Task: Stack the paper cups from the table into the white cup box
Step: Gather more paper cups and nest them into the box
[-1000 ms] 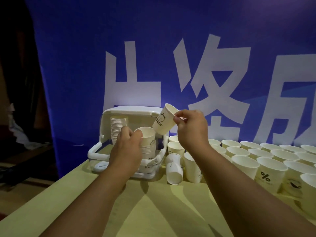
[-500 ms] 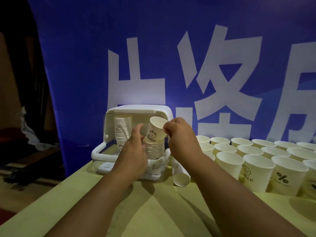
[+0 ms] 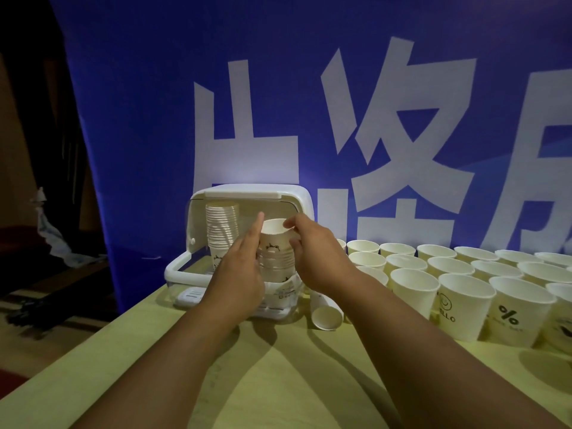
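Head view, entries listed left to right
1. white cup box (image 3: pixel 247 193): at the far left of the table (image 3: pixel 278 382), its front open toward the person.
2. tall stack (image 3: pixel 221 230): nested cups, upright, in the box's left part, reaching nearly to its roof.
3. left hand (image 3: pixel 238 267): fingers straight, forefinger pointing up, laid flat against the left side of entry 4. It grips nothing.
4. short stack (image 3: pixel 275 261): upright in the box's right part, between the two hands. The top cup (image 3: pixel 274 233) is mouth up, with its long axis vertical and in line with the cups beneath. It looks not quite seated.
5. right hand (image 3: pixel 315 258): thumb and fingers curled on the top cup's right side, pinching at the rim. Judged: the seating push runs straight down that axis.
6. tipped cup (image 3: pixel 325 314): on its side just right of the box, mouth toward the person.
7. loose cups (image 3: pixel 464 292): upright rows, all lying rightward of the right hand, which is judged the nearer for the next pick
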Motion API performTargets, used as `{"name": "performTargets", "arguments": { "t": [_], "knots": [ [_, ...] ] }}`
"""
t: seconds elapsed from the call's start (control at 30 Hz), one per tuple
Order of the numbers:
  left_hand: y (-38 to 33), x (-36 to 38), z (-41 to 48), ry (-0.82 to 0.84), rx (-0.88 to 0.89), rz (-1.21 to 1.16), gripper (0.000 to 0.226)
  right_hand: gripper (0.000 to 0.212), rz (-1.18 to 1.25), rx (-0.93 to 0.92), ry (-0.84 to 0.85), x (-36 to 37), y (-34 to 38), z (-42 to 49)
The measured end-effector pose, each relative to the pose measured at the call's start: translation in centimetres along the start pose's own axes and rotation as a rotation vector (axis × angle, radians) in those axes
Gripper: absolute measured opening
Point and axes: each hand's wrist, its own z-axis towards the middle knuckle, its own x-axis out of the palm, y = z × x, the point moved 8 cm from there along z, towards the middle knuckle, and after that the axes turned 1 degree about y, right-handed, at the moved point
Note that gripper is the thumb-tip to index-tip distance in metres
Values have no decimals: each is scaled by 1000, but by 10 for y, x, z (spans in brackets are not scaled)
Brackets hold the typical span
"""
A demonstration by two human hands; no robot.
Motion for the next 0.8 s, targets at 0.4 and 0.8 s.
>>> {"name": "performTargets", "arguments": {
  "t": [0.4,0.8],
  "knots": [
    [3,-3,0,14,6,138,58,66,-456,-85,111,26,-10,-5],
    [-21,-23,-17,-127,20,196,24,40,-208,105,-57,-16,-19,-37]
  ]
}}
